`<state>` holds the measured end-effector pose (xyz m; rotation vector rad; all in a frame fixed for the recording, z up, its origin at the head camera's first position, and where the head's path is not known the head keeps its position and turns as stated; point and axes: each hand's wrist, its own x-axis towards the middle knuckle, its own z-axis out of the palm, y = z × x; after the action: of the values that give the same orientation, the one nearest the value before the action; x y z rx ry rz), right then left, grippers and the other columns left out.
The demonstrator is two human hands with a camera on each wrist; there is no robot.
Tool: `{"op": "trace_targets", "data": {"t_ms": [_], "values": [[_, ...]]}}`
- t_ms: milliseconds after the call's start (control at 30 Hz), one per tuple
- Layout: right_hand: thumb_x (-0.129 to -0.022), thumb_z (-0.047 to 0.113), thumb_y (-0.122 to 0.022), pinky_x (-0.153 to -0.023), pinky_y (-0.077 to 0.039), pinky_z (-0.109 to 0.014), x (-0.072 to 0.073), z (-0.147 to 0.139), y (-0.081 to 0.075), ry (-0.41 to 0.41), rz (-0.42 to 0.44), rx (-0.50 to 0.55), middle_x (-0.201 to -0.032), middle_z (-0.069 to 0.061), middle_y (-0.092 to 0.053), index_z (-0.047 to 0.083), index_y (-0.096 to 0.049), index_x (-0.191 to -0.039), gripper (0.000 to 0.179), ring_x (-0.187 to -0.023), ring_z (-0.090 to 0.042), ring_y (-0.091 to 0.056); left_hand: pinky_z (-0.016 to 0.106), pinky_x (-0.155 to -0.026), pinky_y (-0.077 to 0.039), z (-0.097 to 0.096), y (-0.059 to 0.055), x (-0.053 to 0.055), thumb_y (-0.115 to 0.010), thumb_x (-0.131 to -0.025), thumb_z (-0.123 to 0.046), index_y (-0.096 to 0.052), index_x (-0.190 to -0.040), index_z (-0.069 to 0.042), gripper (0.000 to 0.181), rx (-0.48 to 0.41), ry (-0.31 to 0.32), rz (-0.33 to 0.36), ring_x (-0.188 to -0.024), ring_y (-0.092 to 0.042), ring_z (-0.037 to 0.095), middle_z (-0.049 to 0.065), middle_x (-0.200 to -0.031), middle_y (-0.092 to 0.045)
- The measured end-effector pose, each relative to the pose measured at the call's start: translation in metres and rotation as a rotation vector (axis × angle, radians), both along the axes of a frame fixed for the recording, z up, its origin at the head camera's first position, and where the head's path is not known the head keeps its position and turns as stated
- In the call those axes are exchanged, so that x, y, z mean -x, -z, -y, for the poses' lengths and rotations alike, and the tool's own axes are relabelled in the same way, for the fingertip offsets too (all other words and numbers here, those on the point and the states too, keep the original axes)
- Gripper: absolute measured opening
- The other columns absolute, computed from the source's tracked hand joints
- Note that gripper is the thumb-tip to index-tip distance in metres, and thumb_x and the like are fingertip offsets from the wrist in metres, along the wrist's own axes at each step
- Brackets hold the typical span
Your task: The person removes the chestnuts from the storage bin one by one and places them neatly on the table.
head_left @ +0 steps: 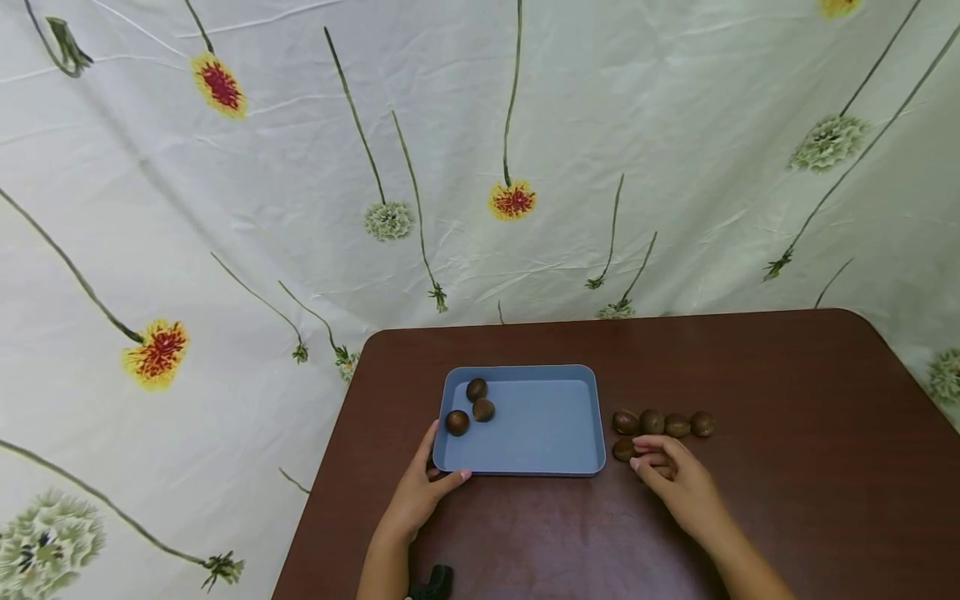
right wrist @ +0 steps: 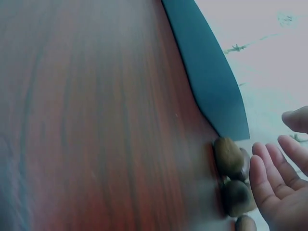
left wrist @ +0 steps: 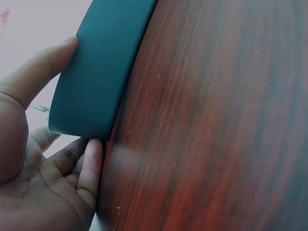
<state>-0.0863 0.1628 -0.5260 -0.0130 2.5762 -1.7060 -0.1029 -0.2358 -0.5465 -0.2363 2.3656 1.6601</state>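
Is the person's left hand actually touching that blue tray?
Touching: the left wrist view shows the left hand with its thumb tip against the blue tray, at its rim.

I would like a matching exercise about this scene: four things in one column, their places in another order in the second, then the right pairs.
1. left hand
2. right hand
3. blue tray
4. flowered cloth

A. beyond the far edge of the table
B. fingers close to nuts outside the tray
C. on the table, three brown nuts inside
D. at the tray's near left corner

Right pairs: 1-D, 2-B, 3-C, 4-A.
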Motion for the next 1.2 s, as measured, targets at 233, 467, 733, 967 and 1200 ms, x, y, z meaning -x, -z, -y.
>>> {"op": "trace_targets", "data": {"t_ms": [233, 467, 733, 967, 1200], "values": [[-0.096, 0.017, -0.071, -0.082, -0.056, -0.020, 0.000, 0.017, 0.007, -0.083, -0.113, 0.060, -0.118, -0.012, -0.067, 0.004, -0.065, -0.124, 0.031, -0.099, -0.004, -0.067, 0.051, -0.097, -0.051, 0.000, 0.001, 0.000, -0.083, -0.085, -0.039, -0.012, -0.161, -0.043, 0.104, -0.003, 0.003, -0.001, -0.130, -0.058, 0.036, 0.016, -0.164, -0.030], [-0.094, 0.012, -0.072, -0.084, -0.055, -0.020, 0.001, 0.032, 0.006, -0.145, -0.183, 0.110, -0.116, -0.014, -0.066, 0.001, -0.065, -0.123, 0.032, -0.100, -0.014, -0.068, 0.051, -0.096, -0.052, -0.001, 0.001, 0.000, -0.083, -0.085, -0.040, -0.013, -0.162, -0.042, 0.104, 0.004, 0.000, 0.001, -0.129, -0.058, 0.035, 0.016, -0.163, -0.032], [-0.092, 0.015, -0.075, -0.086, -0.055, -0.021, 0.005, 0.047, 0.007, -0.194, -0.207, 0.087, -0.118, -0.013, -0.067, 0.003, -0.066, -0.124, 0.035, -0.103, -0.017, -0.068, 0.049, -0.095, -0.052, 0.000, 0.002, -0.001, -0.083, -0.085, -0.039, -0.012, -0.162, -0.042, 0.104, 0.000, -0.002, 0.001, -0.128, -0.059, 0.035, 0.016, -0.163, -0.031], [-0.092, 0.013, -0.075, -0.085, -0.056, -0.023, 0.015, 0.059, 0.005, -0.227, -0.210, 0.093, -0.117, -0.013, -0.067, 0.004, -0.067, -0.122, 0.032, -0.101, -0.017, -0.068, 0.049, -0.096, -0.052, 0.001, 0.002, 0.000, -0.083, -0.085, -0.039, -0.012, -0.162, -0.041, 0.104, -0.002, -0.001, -0.001, -0.128, -0.059, 0.034, 0.016, -0.163, -0.032], [-0.093, 0.016, -0.074, -0.090, -0.056, -0.025, 0.024, 0.071, 0.004, -0.255, -0.177, 0.073, -0.117, -0.011, -0.067, 0.005, -0.066, -0.125, 0.034, -0.102, -0.018, -0.068, 0.049, -0.096, -0.052, 0.000, 0.001, 0.000, -0.083, -0.084, -0.040, -0.013, -0.162, -0.041, 0.105, -0.006, -0.001, -0.001, -0.128, -0.059, 0.034, 0.015, -0.163, -0.032]]}}
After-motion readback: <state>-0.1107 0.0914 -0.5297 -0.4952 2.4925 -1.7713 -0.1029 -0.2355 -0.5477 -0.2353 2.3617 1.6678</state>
